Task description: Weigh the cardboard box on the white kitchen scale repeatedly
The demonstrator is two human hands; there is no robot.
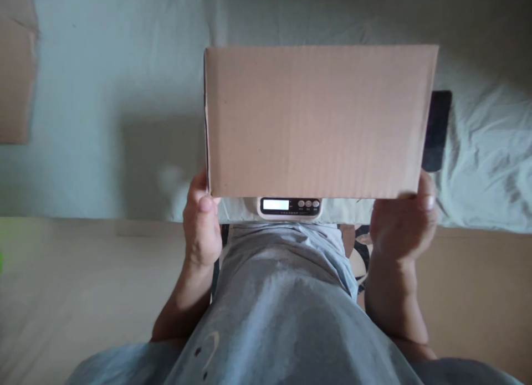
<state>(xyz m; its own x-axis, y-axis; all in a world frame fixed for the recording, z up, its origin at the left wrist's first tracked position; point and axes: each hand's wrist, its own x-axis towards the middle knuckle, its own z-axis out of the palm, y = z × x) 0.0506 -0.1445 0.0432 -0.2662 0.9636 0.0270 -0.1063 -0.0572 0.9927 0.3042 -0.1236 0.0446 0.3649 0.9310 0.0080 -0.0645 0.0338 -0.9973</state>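
A plain brown cardboard box (pixel 320 122) fills the middle of the view, its broad flat face turned up toward me. My left hand (pixel 203 224) grips its near left corner, thumb at the edge and the other fingers partly hidden. At the near right corner my right hand (pixel 403 221) is closed on the box too, its thumb along the side. Beneath the box's near edge shows the front of a white digital scale (pixel 290 208) with a lit display and several buttons. The rest of the scale is hidden, and I cannot tell whether the box touches it.
A pale green cloth (pixel 95 58) covers the table. A dark flat object, perhaps a phone (pixel 437 131), sticks out past the box's right side. At the far left lies a piece of cardboard (pixel 15 69). The table's front edge runs just beyond my lap.
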